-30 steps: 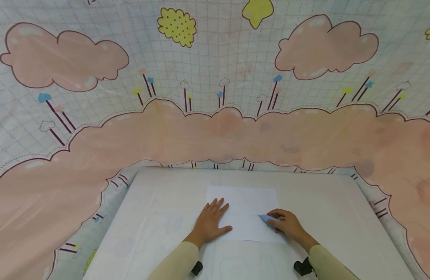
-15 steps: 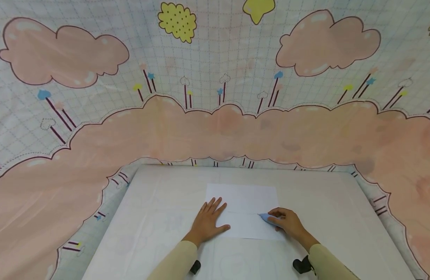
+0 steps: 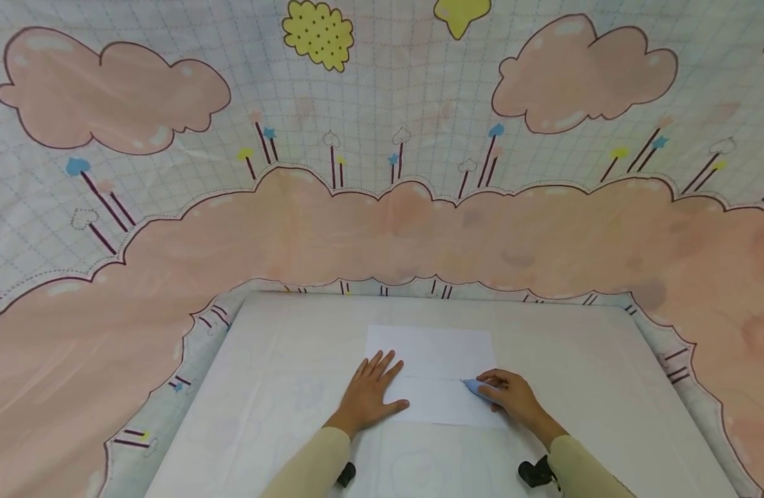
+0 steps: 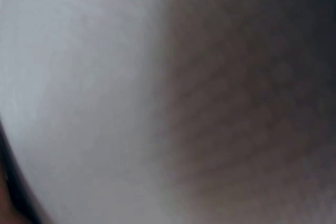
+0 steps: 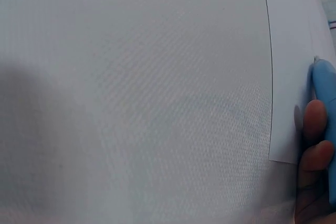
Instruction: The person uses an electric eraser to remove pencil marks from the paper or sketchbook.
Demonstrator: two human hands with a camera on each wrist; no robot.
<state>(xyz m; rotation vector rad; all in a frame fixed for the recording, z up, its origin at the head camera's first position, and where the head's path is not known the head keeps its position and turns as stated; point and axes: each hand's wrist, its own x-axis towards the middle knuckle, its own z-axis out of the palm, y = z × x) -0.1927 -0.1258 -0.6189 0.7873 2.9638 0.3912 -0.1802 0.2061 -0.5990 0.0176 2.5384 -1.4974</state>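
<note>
A white sheet of paper [image 3: 440, 353] lies flat on the white table. My left hand [image 3: 369, 398] rests with spread fingers on its left part. In my right hand [image 3: 515, 400] I grip a thick light-blue pen-shaped tool [image 3: 478, 389]; its exact kind does not show. Its small pale tip meets the paper right of the middle. A faint line runs across the sheet towards that tip; whether it is a crease, a cut or a mark I cannot tell. The right wrist view shows fingers [image 5: 315, 121] curled against the blue tool [image 5: 325, 82]. The left wrist view is mostly blur.
The white tabletop [image 3: 282, 353] extends around the paper. Dark wrist-worn devices [image 3: 536, 473] show beneath both sleeves. Behind the table hangs a printed cloth [image 3: 382, 235] with pink clouds, which also shows down both sides.
The tip of the blue tool has shifted very slightly to the right. My left hand stays on the paper. The whole head view has moved up a little.
</note>
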